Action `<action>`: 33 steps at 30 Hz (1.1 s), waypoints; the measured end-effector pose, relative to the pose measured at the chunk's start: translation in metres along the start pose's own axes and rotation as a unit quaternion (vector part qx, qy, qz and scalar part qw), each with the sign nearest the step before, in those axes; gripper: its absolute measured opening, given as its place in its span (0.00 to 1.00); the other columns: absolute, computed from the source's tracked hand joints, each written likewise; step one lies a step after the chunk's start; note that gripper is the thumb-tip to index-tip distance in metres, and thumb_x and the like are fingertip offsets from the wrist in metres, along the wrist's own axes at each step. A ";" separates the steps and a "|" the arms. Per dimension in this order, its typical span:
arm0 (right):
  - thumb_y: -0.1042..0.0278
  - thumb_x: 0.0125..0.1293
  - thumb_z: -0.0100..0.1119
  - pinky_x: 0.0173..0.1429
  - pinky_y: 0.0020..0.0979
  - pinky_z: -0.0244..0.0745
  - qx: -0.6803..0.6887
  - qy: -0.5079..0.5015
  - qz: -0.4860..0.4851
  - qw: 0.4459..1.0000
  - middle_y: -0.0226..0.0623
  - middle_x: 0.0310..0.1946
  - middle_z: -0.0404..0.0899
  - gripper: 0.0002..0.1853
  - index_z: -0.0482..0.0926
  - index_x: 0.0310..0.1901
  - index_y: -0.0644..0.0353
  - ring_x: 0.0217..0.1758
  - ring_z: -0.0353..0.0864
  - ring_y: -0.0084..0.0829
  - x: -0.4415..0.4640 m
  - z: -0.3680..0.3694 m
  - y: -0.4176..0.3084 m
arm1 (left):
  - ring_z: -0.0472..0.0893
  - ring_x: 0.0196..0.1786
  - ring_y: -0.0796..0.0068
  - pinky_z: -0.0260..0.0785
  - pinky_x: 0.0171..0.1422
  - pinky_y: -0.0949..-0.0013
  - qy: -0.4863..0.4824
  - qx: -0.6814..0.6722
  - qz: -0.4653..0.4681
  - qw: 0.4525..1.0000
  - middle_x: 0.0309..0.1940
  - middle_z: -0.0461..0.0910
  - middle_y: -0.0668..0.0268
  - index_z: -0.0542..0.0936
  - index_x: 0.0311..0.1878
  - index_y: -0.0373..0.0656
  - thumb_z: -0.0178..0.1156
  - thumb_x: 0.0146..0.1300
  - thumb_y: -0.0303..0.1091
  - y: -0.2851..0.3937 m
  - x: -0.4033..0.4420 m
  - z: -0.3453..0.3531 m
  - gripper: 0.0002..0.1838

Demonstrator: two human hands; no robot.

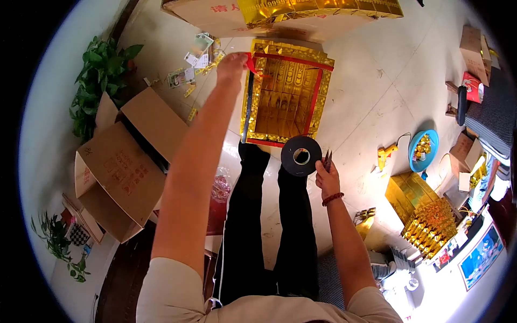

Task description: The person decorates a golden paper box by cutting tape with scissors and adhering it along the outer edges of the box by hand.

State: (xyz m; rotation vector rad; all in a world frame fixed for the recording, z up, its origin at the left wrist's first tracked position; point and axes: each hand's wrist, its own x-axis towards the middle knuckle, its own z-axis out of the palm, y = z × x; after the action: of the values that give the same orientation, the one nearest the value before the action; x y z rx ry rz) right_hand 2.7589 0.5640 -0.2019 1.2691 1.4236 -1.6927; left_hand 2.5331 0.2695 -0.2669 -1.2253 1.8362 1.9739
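Observation:
My left hand [231, 69] pinches the end of a red strip [251, 63] at the upper left corner of an open gold foil box [323, 99]. Red strips line the box's top, right and bottom rims, while the left rim shows a black strip [249, 105]. My right hand [327, 182] is closed around scissors [327, 159] with the blades pointing up. Against its fingers is a large black tape roll [291, 157] with a pale core; whether the fingers grip the roll too is hard to see.
Cardboard boxes [126, 175] stand open at left beside a leafy plant [102, 67]. Another carton [215, 19] with gold sheeting is beyond the foil box. At right are a yellow glue gun [384, 155], a blue basin [435, 145] and a gold block [409, 194].

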 end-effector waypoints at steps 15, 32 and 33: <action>0.62 0.61 0.65 0.18 0.15 0.52 0.070 -0.014 0.009 0.997 0.16 0.20 0.64 0.13 0.72 0.42 0.52 0.15 0.58 0.10 -0.006 0.027 0.004 | 0.81 0.40 0.72 0.72 0.50 0.73 -0.091 -0.116 -0.039 0.988 0.40 0.82 0.64 0.76 0.44 0.45 0.56 0.60 0.25 0.049 0.051 0.015 0.09; 0.61 0.61 0.65 0.18 0.16 0.52 0.073 -0.009 0.024 0.997 0.16 0.20 0.63 0.13 0.71 0.42 0.51 0.16 0.58 0.11 -0.008 0.033 -0.001 | 0.75 0.30 0.79 0.71 0.36 0.74 0.020 0.055 -0.004 0.998 0.30 0.76 0.68 0.76 0.45 0.41 0.55 0.66 0.30 -0.086 -0.006 -0.140 0.07; 0.61 0.61 0.65 0.18 0.16 0.52 0.063 -0.007 0.024 0.998 0.16 0.20 0.63 0.13 0.71 0.42 0.51 0.16 0.58 0.11 -0.008 0.033 -0.004 | 0.74 0.31 0.80 0.71 0.36 0.74 0.033 0.097 -0.039 0.994 0.30 0.74 0.70 0.75 0.47 0.42 0.53 0.67 0.29 -0.098 -0.025 -0.159 0.07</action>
State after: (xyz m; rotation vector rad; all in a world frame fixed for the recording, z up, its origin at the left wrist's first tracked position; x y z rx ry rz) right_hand 2.7491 0.5323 -0.1935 1.3458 1.2840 -1.7798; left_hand 2.6799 0.1591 -0.3074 -1.2949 1.9276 1.6888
